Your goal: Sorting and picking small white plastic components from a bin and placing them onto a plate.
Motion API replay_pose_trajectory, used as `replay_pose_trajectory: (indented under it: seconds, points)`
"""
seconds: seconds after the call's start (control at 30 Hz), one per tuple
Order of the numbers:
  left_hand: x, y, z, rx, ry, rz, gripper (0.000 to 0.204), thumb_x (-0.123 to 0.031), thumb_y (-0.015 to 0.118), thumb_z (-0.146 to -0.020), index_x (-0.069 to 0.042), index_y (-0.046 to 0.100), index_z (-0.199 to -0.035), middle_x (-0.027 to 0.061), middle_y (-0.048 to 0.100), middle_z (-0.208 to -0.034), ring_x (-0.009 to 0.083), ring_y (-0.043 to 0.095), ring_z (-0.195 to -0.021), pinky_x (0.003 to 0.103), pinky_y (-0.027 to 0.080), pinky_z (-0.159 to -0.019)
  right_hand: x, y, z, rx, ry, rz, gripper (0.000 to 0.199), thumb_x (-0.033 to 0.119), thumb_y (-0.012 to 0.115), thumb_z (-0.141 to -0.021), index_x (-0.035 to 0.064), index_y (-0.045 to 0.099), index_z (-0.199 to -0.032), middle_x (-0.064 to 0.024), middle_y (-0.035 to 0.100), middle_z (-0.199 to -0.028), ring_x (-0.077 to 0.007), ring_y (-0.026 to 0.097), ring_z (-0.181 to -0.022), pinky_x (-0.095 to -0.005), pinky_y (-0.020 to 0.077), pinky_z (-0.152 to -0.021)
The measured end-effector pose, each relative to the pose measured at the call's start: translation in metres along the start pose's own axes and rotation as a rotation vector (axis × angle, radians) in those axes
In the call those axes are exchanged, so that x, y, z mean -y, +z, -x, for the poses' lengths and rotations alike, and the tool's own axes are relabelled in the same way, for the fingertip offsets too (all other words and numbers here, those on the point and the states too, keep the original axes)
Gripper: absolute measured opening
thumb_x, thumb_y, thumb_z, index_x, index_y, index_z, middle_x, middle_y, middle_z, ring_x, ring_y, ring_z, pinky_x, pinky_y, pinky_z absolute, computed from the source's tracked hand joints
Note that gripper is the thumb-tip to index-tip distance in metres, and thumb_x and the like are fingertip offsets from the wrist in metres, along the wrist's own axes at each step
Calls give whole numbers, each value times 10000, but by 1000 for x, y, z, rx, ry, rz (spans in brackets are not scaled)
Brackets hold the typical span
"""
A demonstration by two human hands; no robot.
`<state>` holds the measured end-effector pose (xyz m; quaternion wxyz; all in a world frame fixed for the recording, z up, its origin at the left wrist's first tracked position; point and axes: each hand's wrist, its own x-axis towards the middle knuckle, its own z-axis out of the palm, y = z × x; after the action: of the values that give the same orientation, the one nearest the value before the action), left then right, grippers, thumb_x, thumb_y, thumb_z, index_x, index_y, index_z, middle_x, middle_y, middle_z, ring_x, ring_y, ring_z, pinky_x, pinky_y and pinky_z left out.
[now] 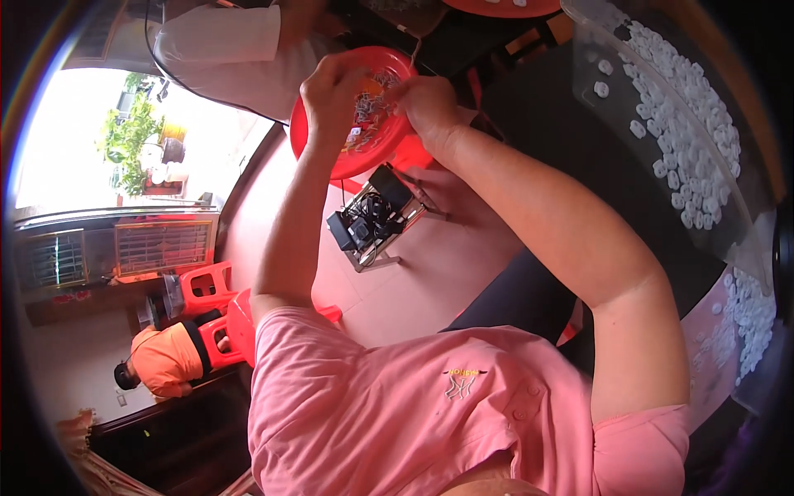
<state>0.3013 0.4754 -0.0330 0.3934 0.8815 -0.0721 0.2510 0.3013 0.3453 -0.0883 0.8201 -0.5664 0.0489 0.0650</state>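
Note:
A red plastic basin (pixel 382 155) at the top centre holds many small metal pieces (pixel 370 106), perhaps screws or pins, with some yellow among them. A small white piece (pixel 356 132) lies there too. Over the basin's left side, my left hand (pixel 327 89) is closed with its fingers curled inward; anything in it is hidden. My right hand (pixel 428 107) is at the right rim, its bent fingers reaching over the basin. Those fingertips look pressed together, but what they hold cannot be made out.
On the right, a clear tray (pixel 748 240) holds many small white plastic pieces (pixel 695 140). A small stand with black cables (pixel 376 217) is below the basin. Another person in white (pixel 219 58) is at upper left; one in orange (pixel 169 355) sits by red stools (pixel 207 285).

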Motion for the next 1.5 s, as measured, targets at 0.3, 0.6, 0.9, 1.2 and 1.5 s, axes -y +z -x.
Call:
replay_pose_trajectory:
  seconds: [0.3, 0.6, 0.9, 1.2, 1.5]
  points:
    - [34, 88, -139, 65, 193, 80, 163, -123, 710, -790, -41, 729, -929, 21, 688, -798, 77, 607, -717, 221, 484, -628, 16, -3, 14, 53, 110, 8, 220, -38, 464, -726, 9, 673, -676, -94, 617, -617, -154, 559, -559, -286, 436, -548]
    - [41, 175, -253, 149, 358, -443, 299, -271, 601, -766, 14, 692, -780, 263, 648, -799, 414, 650, -828, 505, 505, -738, 23, 2, 16, 134, 86, 13, 202, -89, 518, -667, -6, 688, -738, -118, 633, -651, -177, 591, -605, -296, 473, -568]
    - [49, 197, -255, 226, 303, -444, 327, -305, 604, -785, 5, 698, -830, 257, 662, -878, 407, 651, -870, 494, 514, -775, 7, -5, 3, 139, 141, 43, 195, -101, 547, -664, -35, 670, -800, -115, 649, -740, -167, 600, -713, -278, 480, -655]
    - [38, 190, -253, 366, 112, -338, 464, -371, 763, -650, 35, 685, -860, 254, 664, -877, 396, 648, -853, 465, 506, -726, 26, -12, 14, 114, 181, 99, 187, -83, 554, -660, -29, 674, -794, -107, 646, -735, -160, 593, -711, -274, 477, -651]
    - [92, 139, -285, 468, 239, -33, 265, -209, 767, -656, 2, 697, -801, 183, 678, -773, 307, 646, -699, 412, 502, -617, 24, 17, 24, 175, 124, 61, 183, -79, 550, -655, -25, 672, -779, -75, 602, -660, -119, 521, -580, -266, 433, -537]
